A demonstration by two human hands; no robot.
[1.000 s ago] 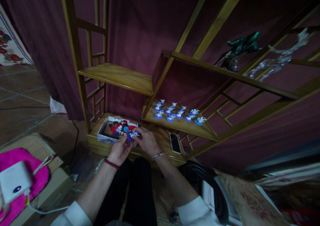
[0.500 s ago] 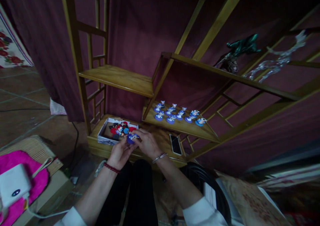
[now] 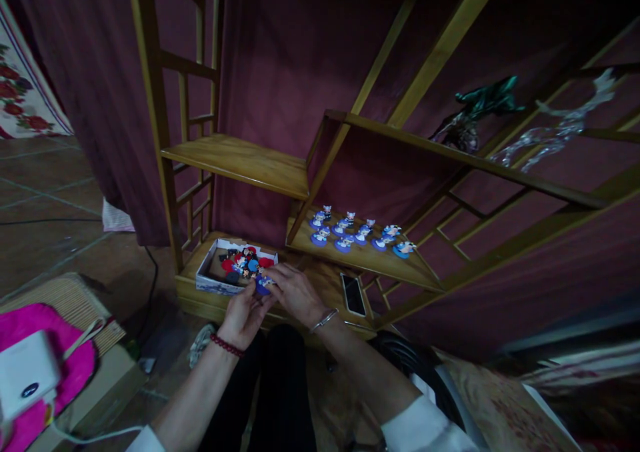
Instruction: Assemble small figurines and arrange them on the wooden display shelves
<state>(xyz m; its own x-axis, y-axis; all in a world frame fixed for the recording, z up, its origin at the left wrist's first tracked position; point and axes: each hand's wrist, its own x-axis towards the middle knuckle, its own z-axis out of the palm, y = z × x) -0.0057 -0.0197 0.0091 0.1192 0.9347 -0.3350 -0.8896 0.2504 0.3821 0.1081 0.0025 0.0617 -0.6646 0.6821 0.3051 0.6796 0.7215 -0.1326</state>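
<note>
Between my two hands is a small figurine (image 3: pixel 263 284) on a round purple base. My left hand (image 3: pixel 246 315), with a red bead bracelet at the wrist, holds it from below and the left. The fingers of my right hand (image 3: pixel 295 292) close on its upper right side; a silver bangle circles that wrist. Just beyond my hands sits an open white cardboard box (image 3: pixel 215 284) with several red, blue and black figurines (image 3: pixel 245 263) jumbled inside. On the shelf to the right, several figurines (image 3: pixel 345 242) with purple or blue bases stand upright in loose rows.
A phone (image 3: pixel 353 294) lies on the lower board, right of my hands. The wooden shelf unit (image 3: pixel 240 162) has uprights and lattice around this space. A green ornament (image 3: pixel 493 97) and a clear deer ornament (image 3: pixel 560 129) stand higher up. At left, a white power bank (image 3: pixel 30 375) rests on pink cloth.
Both hands still hold the purple-based figurine, which has turned and dipped slightly. My right fingers cover more of it. The whole view has shifted a little.
</note>
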